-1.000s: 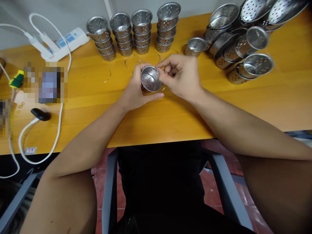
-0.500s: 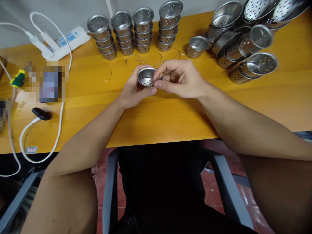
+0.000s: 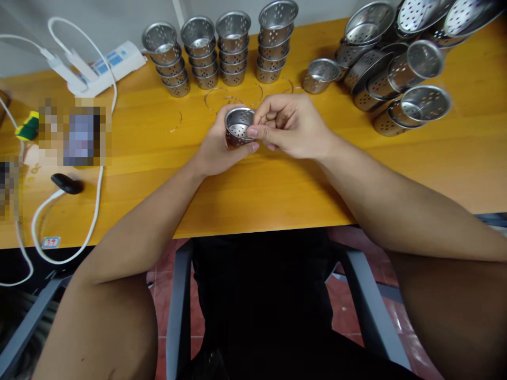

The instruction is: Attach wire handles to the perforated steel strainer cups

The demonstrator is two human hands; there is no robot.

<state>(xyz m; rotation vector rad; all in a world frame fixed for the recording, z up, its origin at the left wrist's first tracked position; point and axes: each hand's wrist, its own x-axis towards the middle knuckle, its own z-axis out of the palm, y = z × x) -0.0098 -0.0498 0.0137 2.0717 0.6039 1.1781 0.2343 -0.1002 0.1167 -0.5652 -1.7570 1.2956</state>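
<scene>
My left hand (image 3: 216, 150) is wrapped round a small perforated steel cup (image 3: 238, 125), mouth up, just above the orange table (image 3: 253, 184). My right hand (image 3: 291, 126) is closed at the cup's right rim, thumb and fingers pinched there; what they pinch is too thin to make out. Several thin wire rings (image 3: 216, 97) lie on the table just behind the hands.
Several short stacks of the same cups (image 3: 233, 47) stand in a row at the back. A heap of cups on their sides (image 3: 400, 58) fills the back right, one single cup (image 3: 319, 74) beside it. White power strip (image 3: 114, 60), cable (image 3: 95, 195) and a black object (image 3: 65, 183) lie at left.
The cup was tipped with its mouth toward me a second ago; it now sits mouth up in my left hand. My right fingers have closed in on its rim.
</scene>
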